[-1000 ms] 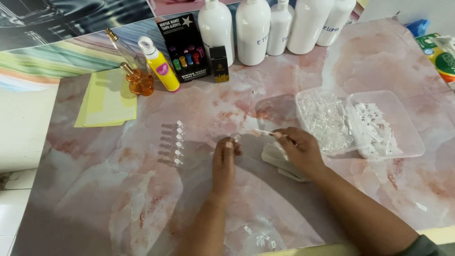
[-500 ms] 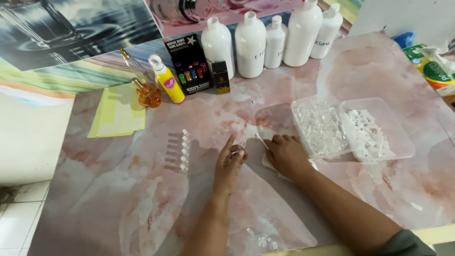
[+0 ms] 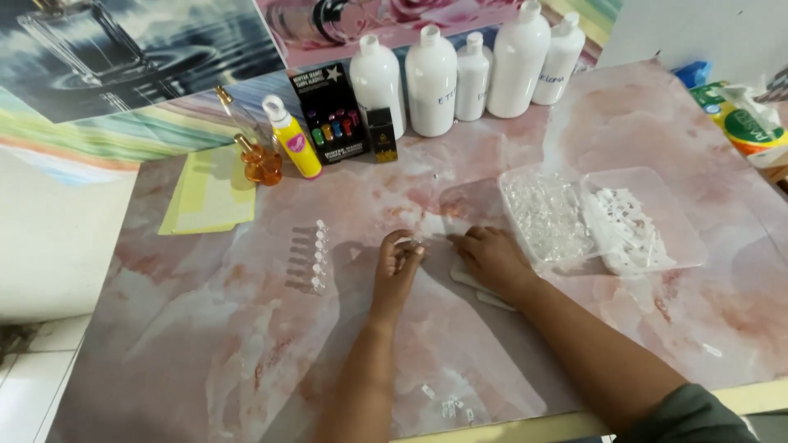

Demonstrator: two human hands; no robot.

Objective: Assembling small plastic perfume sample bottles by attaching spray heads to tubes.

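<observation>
Pink marble-pattern table (image 3: 246, 361), white bottles (image 3: 431, 78) at back. Left hand (image 3: 398, 267) pinching small clear vial (image 3: 408, 241); right hand (image 3: 492, 258) curled, fingers resting on white cloth (image 3: 484, 287). Filled vials in row (image 3: 312, 258) left. Step seems capping; next needs steady alignment.

Bare forearms; grey-green sleeve (image 3: 694, 410) on right arm

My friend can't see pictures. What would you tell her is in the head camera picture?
Two bare hands work on a pink marbled table: the left hand pinches a tiny clear vial, and the right hand rests on a white cloth. A row of small vials lies to the left, clear trays to the right, white bottles behind.
</observation>
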